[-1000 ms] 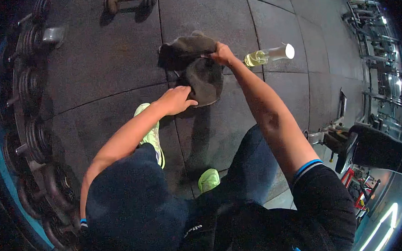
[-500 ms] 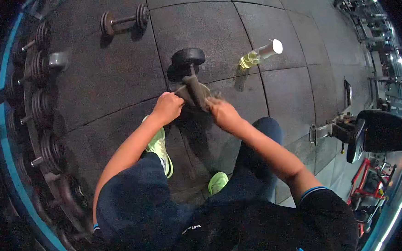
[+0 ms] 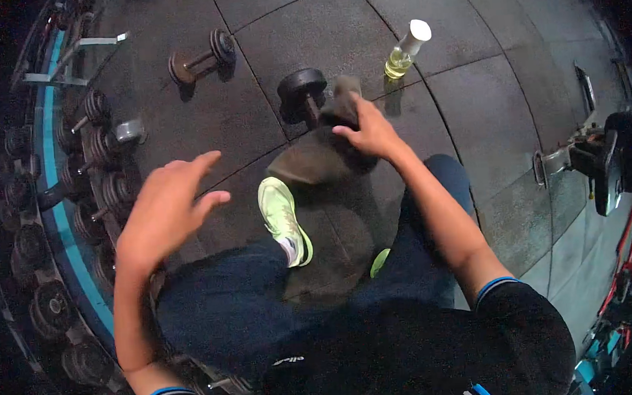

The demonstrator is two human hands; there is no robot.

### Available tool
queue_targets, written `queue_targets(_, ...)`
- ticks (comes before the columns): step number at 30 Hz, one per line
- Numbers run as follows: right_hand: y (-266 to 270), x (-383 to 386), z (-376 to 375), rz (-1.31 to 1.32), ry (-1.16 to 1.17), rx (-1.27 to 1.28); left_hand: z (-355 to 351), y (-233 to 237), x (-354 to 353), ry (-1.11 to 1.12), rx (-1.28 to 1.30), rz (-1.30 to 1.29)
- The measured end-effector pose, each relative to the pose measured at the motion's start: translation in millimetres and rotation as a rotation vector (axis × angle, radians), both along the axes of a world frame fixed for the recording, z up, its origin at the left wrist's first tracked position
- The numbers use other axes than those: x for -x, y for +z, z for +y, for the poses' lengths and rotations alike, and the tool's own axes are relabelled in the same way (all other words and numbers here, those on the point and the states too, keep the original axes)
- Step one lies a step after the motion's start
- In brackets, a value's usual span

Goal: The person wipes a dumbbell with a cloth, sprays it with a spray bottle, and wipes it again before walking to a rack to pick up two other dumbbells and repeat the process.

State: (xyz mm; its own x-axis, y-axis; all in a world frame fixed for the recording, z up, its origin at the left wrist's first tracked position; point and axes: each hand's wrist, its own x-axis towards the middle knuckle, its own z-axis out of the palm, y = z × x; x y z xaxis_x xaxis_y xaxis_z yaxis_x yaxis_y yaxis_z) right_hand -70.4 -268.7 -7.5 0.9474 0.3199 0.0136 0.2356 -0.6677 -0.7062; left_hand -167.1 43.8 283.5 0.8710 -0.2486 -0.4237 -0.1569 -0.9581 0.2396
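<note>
A brownish cloth [image 3: 313, 158], blurred by motion, hangs from my right hand [image 3: 371, 127], whose fingers are closed on its upper part. Just behind the cloth a dumbbell [image 3: 303, 86] with a dark round head lies on the floor; its near end is hidden by the cloth. My left hand [image 3: 168, 210] is raised at the left, apart from the cloth, with thumb and fingers spread and nothing in it.
A spray bottle [image 3: 403, 56] with yellow liquid stands beyond my right hand. Another dumbbell [image 3: 203, 59] lies at the upper left. Racked dumbbells [image 3: 113, 188] line the left side. A bench [image 3: 603, 162] is at the right. My green shoe [image 3: 281, 214] is below the cloth.
My left hand has let go of the cloth and moved left, opening. My right hand has moved the cloth up and right, and the cloth now hangs spread out. The view has shifted.
</note>
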Motion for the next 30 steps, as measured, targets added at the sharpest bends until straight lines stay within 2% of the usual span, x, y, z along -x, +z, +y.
queue_targets(2,-37,11,14,0.2,0.123,0.321,-32,40,17,-0.075,-0.067,-0.157)
queue_targets(4,-53,26,32,0.291,0.135,0.432,-78,62,27,-0.149,0.0,-0.091)
queue_targets(7,-51,-5,36,0.5,0.198,0.355,-112,44,45,-0.287,0.335,0.074)
queue_targets(8,-56,-13,37,0.548,0.237,0.318,-121,32,48,-0.322,0.339,0.196)
queue_targets(10,-67,-33,36,0.64,0.309,0.237,-129,18,58,-0.281,0.207,0.336)
queue_targets(13,-72,-44,28,0.754,0.351,0.12,-130,15,61,-0.319,-0.016,0.145)
queue_targets(14,-76,-48,25,0.789,0.37,0.083,-132,16,59,-0.33,-0.01,0.097)
queue_targets(15,-103,-50,25,0.762,0.353,0.03,-135,17,57,-0.34,-0.001,0.047)
queue_targets(18,-96,-51,18,0.647,0.302,0.151,-136,18,57,-0.332,0.019,0.013)
queue_targets(19,-65,-45,17,0.478,0.275,0.218,-135,18,58,-0.322,0.022,0.022)
queue_targets(22,-33,-37,35,0.119,0.334,0.301,-125,19,61,-0.264,-0.04,0.079)
queue_targets(23,-32,-44,38,0.1,0.292,0.297,-124,21,60,-0.254,-0.038,0.064)
queue_targets(26,8,-78,41,0.176,-0.173,-0.002,-121,29,55,-0.23,-0.031,0.03)
queue_targets(28,15,-112,53,0.12,-0.242,-0.044,-121,34,56,-0.229,-0.023,0.014)
queue_targets(30,19,-135,73,0.275,-0.107,0.051,-119,38,56,-0.223,0.013,-0.006)
